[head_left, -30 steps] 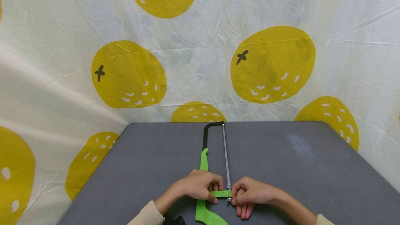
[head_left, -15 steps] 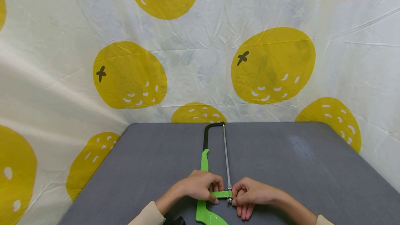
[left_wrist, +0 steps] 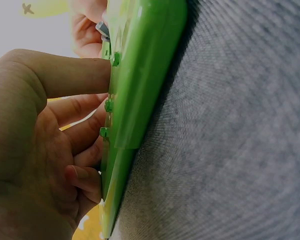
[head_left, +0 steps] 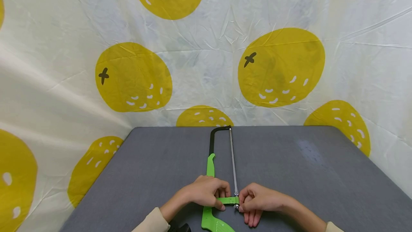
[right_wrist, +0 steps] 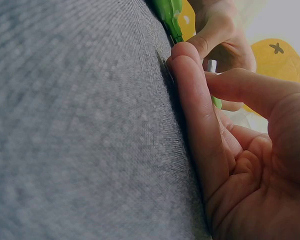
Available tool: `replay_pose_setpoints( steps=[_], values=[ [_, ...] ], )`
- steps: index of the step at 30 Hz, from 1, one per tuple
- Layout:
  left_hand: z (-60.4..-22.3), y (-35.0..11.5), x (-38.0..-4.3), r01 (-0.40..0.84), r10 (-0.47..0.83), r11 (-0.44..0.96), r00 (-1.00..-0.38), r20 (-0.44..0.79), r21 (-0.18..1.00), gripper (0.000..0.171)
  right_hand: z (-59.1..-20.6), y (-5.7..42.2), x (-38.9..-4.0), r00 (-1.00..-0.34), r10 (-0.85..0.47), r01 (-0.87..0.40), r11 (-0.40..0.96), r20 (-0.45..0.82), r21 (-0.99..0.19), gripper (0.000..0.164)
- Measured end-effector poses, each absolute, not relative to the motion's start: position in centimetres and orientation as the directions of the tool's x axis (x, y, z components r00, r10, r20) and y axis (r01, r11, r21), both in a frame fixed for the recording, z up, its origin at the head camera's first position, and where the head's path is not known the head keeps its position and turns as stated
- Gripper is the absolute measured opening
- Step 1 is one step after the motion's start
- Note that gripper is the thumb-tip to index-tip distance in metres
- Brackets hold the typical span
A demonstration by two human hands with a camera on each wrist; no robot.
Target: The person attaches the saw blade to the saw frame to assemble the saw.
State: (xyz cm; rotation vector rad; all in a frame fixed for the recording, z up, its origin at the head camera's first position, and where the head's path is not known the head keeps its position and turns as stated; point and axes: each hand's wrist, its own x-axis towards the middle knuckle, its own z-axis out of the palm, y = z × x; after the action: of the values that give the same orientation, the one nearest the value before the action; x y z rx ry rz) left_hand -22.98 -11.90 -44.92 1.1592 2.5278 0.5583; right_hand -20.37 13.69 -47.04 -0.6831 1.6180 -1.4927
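Observation:
A hacksaw (head_left: 210, 165) lies flat on the table, with a green handle, a black bow at its far end and a thin silver blade (head_left: 233, 164) along its right side. My left hand (head_left: 207, 191) holds the green frame near the handle, and in the left wrist view the thumb presses against the green body (left_wrist: 150, 75). At the blade's near end, my right hand (head_left: 264, 199) pinches the small metal wing nut (head_left: 236, 206) between thumb and index finger. The right hand's other fingers (right_wrist: 197, 110) rest on the cloth, and they partly hide the nut in the right wrist view.
The table (head_left: 161, 160) has a grey cloth top. A pale curtain (head_left: 206, 78) with yellow fruit prints hangs behind it and on both sides. Part of a black object (head_left: 184, 228) shows beside the left sleeve at the bottom edge.
Both hands and the hacksaw keep their places. The wing nut looks slightly turned between the frames; the rest shows only a tiny shift of the head view.

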Motion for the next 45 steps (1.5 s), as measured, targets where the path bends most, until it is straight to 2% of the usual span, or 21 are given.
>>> replay_pose_setpoints(
  steps=[15,25,36,45],
  values=[
    [-44.96,-11.93,-23.16,0.648,0.774,0.593,-0.623,-0.115,0.477,0.021,-46.92,13.78,-20.46,-0.52,-0.831,0.13,0.151,-0.197,-0.98,0.011],
    [-45.22,-11.91,-23.21,0.667,0.78,0.589,-0.618,-0.103,0.457,0.022,-46.97,13.75,-20.42,-0.524,-0.83,0.119,0.151,-0.191,-0.981,0.028],
    [-44.99,-11.86,-23.07,0.655,0.772,0.597,-0.626,-0.11,0.463,0.022,-47.05,13.7,-20.36,-0.524,-0.832,0.12,0.141,-0.184,-0.983,0.013],
    [-45.01,-11.87,-23.03,0.658,0.772,0.595,-0.627,-0.102,0.46,0.022,-47.06,13.66,-20.31,-0.536,-0.823,0.11,0.151,-0.187,-0.982,0.01]
  ],
)
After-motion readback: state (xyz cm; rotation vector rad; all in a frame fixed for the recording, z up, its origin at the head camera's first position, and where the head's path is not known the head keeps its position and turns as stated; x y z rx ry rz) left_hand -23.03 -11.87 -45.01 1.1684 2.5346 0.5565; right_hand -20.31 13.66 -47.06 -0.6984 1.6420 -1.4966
